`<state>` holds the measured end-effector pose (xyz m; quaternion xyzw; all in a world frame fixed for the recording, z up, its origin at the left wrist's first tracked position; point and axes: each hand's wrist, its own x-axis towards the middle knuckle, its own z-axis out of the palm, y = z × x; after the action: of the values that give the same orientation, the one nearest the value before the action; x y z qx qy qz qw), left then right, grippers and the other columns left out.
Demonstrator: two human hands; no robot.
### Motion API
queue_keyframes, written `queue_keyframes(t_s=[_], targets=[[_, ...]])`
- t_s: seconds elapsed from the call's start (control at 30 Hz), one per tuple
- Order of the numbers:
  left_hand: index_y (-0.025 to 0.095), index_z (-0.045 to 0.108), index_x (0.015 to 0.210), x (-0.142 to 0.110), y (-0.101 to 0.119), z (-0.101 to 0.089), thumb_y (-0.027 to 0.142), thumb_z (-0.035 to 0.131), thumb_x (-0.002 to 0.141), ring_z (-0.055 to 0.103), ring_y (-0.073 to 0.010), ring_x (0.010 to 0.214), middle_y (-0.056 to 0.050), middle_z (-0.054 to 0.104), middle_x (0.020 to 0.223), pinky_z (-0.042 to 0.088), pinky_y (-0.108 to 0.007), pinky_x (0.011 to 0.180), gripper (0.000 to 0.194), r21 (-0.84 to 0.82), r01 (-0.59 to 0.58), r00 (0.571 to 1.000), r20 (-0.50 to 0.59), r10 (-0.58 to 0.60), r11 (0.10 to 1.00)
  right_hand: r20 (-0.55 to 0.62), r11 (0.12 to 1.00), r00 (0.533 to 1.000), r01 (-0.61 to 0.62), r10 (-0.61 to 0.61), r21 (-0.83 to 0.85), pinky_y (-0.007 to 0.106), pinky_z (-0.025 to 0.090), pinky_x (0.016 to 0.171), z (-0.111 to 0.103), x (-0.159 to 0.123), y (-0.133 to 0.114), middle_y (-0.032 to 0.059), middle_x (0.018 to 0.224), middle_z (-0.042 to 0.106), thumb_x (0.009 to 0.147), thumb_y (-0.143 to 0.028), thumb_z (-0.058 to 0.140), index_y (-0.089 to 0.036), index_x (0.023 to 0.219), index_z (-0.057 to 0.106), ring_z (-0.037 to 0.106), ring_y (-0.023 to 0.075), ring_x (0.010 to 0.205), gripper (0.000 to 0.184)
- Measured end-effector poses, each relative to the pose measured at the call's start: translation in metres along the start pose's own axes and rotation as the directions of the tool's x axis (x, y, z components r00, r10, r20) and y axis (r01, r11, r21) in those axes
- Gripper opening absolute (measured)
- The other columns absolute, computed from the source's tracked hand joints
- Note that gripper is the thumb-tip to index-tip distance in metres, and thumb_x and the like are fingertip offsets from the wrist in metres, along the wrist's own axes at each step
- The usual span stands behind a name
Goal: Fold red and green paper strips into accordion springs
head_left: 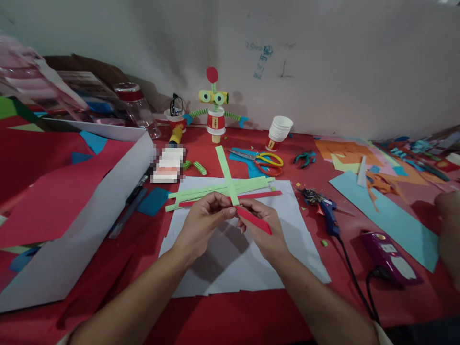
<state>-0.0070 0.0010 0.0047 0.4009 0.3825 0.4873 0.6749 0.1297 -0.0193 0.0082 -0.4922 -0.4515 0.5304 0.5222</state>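
Observation:
My left hand (212, 215) and my right hand (261, 225) meet above white paper sheets (230, 268), both closed around the joined ends of two paper strips. The light green strip (226, 170) points away from me, up and slightly left. The red strip (255, 219) slants down to the right across my right hand's fingers. The left thumb presses where the two strips meet; my right fingertips are partly hidden beneath. Just behind my hands, more green strips (251, 183) and another red strip (268, 194) lie on the paper.
A paper-cup robot figure (216, 120) stands at the back beside stacked paper cups (279, 132). Scissors (264, 158), pliers (304, 159), a glue gun (327, 213) and a purple device (390, 258) with cords lie rightward. A white box (89, 187) holds coloured paper. Another person's hand (449, 225) shows at right.

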Motion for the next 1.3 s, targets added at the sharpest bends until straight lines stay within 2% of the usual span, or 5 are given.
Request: queue_keyframes(t_s=[0.23,0.4,0.87,1.07,1.3], targets=[[0.017,0.059,0.070,0.002,0.004,-0.002,0.020,0.076,0.064,0.057,-0.0105,0.062,0.002,0.060,0.065,0.043,-0.022,0.060,0.019,-0.059,0.110,0.993,-0.037,-0.112,0.992,0.013,0.999,1.000,0.008,-0.007,-0.046,0.025,0.047,0.052,0.001,-0.002,-0.001,-0.0018,0.063,0.059,0.078,-0.027,0.060,-0.021,0.090,0.069,0.054,0.0122,0.055,0.016],[0.017,0.057,0.068,0.002,0.003,0.000,0.016,0.075,0.064,0.054,-0.0078,0.062,0.004,0.058,0.066,0.042,-0.020,0.061,0.018,-0.072,0.062,0.995,-0.073,-0.067,0.995,0.041,0.998,0.998,0.043,-0.041,-0.052,0.026,0.049,0.060,0.002,-0.003,0.002,-0.0006,0.073,0.061,0.076,-0.024,0.064,-0.022,0.102,0.063,0.057,0.0130,0.063,0.026],[0.016,0.066,0.090,0.002,0.002,0.000,0.024,0.076,0.067,0.059,-0.0114,0.072,-0.001,0.065,0.083,0.045,-0.025,0.070,0.026,-0.188,0.132,0.987,-0.061,-0.146,0.973,-0.008,0.976,1.000,-0.023,0.025,0.218,0.022,0.046,0.052,0.005,0.002,0.008,-0.0031,0.060,0.059,0.081,-0.030,0.063,-0.018,0.089,0.059,0.055,0.0101,0.056,0.015],[0.014,0.067,0.074,-0.004,-0.005,0.007,0.024,0.072,0.071,0.053,-0.0098,0.058,0.000,0.060,0.064,0.043,-0.024,0.061,0.012,-0.187,0.154,0.986,0.089,-0.139,0.970,-0.038,0.996,0.996,0.083,-0.081,0.042,0.023,0.048,0.053,0.008,-0.003,0.010,-0.0029,0.067,0.059,0.082,-0.030,0.061,-0.020,0.093,0.058,0.055,0.0101,0.056,0.015],[0.014,0.065,0.065,0.001,-0.003,0.003,0.018,0.079,0.060,0.053,-0.0087,0.059,0.001,0.059,0.061,0.045,-0.019,0.060,0.015,-0.425,0.307,0.949,0.070,-0.308,0.851,0.023,0.967,0.971,0.241,-0.240,-0.086,0.025,0.050,0.064,0.007,-0.011,0.006,-0.0011,0.080,0.060,0.078,-0.020,0.065,-0.025,0.103,0.052,0.059,0.0130,0.072,0.029]])
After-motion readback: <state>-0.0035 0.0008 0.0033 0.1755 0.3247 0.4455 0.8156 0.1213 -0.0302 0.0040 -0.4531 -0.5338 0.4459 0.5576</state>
